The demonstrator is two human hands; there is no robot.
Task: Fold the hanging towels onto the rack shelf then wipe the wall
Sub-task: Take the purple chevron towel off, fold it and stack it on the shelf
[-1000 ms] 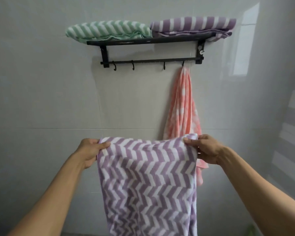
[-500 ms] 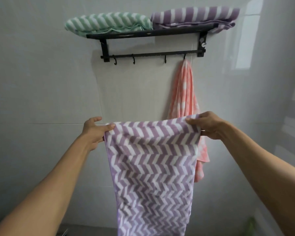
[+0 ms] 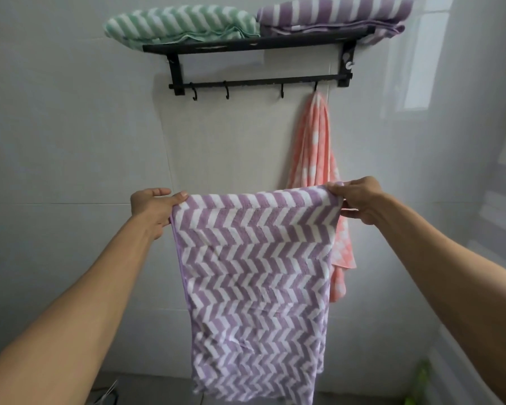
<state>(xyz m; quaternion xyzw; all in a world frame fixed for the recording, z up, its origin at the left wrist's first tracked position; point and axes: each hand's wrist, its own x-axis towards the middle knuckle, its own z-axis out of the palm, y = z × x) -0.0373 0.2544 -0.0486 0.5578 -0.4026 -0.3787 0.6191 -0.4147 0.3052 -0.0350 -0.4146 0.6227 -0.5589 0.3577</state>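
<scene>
L hand (image 3: 152,209) & R hand (image 3: 360,200) each pinched a top corner of the purple zigzag towel (image 3: 254,273), which hung spread btwn them in front of the wall (image 3: 70,141), below the rack (image 3: 257,43). Green towel (image 3: 181,24) & purple striped towel (image 3: 333,11) lay folded on the shelf; pink towel (image 3: 316,147) hung from the rightmost hook.

My left hand (image 3: 151,210) and right hand (image 3: 360,200) at the top corners of a towel (image 3: 254,287) hanging before the wall (image 3: 56,141), rack (image 3: 260,45) above, two folded towels (image 3: 181,24) side by side on its shelf, another towel (image 3: 319,147) on the rightmost hook behind mine
</scene>
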